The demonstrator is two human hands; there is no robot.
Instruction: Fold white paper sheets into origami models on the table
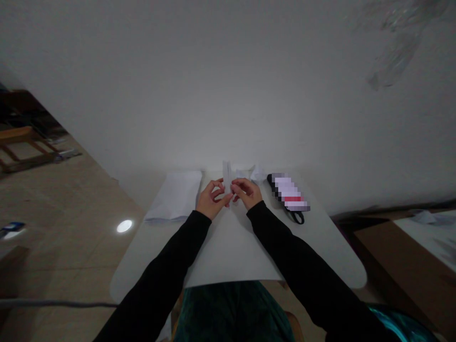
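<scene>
Above the middle of the white table (231,256), both my hands grip a narrow folded strip of white paper (227,170) that stands roughly upright. My left hand (213,198) pinches its lower part from the left, fingers curled. From the other side my right hand (246,192) closes on it with thumb and fingertips, which nearly meet the left ones. The paper's lower end is hidden behind my fingers. To the left lies a stack of white paper sheets (176,194). Small folded white paper pieces (257,172) lie just beyond my right hand.
A phone (290,192) with a blurred screen and a black strap lies on the table's right side. The wall (228,95) rises right behind the table. A cardboard box (406,256) is at the right, a wooden stool (21,137) at the far left.
</scene>
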